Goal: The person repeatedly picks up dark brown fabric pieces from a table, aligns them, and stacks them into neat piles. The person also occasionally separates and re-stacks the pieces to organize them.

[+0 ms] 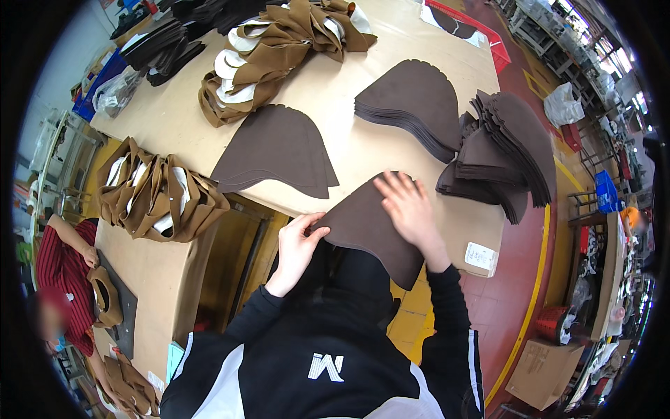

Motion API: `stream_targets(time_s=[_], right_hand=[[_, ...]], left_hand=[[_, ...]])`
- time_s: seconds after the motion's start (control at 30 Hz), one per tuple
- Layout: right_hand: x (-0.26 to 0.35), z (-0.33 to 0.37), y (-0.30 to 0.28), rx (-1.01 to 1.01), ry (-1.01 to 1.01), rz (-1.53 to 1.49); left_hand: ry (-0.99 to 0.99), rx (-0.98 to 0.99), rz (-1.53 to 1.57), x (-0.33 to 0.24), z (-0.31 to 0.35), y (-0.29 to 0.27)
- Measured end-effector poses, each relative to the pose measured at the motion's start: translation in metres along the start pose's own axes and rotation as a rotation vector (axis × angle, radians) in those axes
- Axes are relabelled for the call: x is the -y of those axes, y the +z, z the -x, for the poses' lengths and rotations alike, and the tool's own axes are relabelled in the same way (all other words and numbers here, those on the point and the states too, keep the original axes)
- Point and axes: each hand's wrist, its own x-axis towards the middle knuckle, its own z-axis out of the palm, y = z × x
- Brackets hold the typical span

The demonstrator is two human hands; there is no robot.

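Observation:
A dark brown, curved-edge cut piece of leather-like material (pixel 363 220) lies over the near edge of the table, part of it hanging toward my body. My left hand (pixel 296 253) pinches its left corner between thumb and fingers. Flat on its upper right part rests my right hand (pixel 410 213), its fingers spread and slightly blurred. Just beyond my left hand, a few pieces of the same shape (pixel 276 150) overlap on the table. A neat, thick stack of such pieces (pixel 412 98) sits farther right, beside more fanned, leaning stacks (pixel 513 140).
Tan bundles with white linings (pixel 272 59) (pixel 157 195) occupy the table's far and left parts. Black stacks (pixel 160 52) are at the far left. A red crate (pixel 497 49) borders the far right corner. At left, a person in a red striped top (pixel 63 255) handles a tan piece.

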Motion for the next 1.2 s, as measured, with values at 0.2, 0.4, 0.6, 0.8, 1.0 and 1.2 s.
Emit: stream_targets(time_s=[0.2,0.4,0.6,0.8,1.0,1.2], right_hand=[[-0.035,-0.019,0.002,0.06,0.169,-0.055],[0.017,0.015,0.001,-0.012,-0.028,-0.033],[0.09,0.057,-0.004,0.094,-0.304,-0.222],[0.085,0.052,-0.006,0.181,-0.451,-0.486],[0.066,0.043,-0.021,0.076,-0.193,-0.099],[0.044,0.035,-0.023,0.137,-0.2,-0.336]], left_hand=[[-0.039,0.007,0.031,0.002,0.0,0.001],[-0.027,-0.011,0.024,0.007,0.005,-0.006],[0.008,-0.024,-0.019,0.01,0.006,-0.005],[-0.046,0.039,-0.017,0.011,0.005,-0.012],[0.13,-0.061,-0.118,0.01,0.007,-0.007],[0.064,-0.037,0.046,0.005,0.008,0.003]])
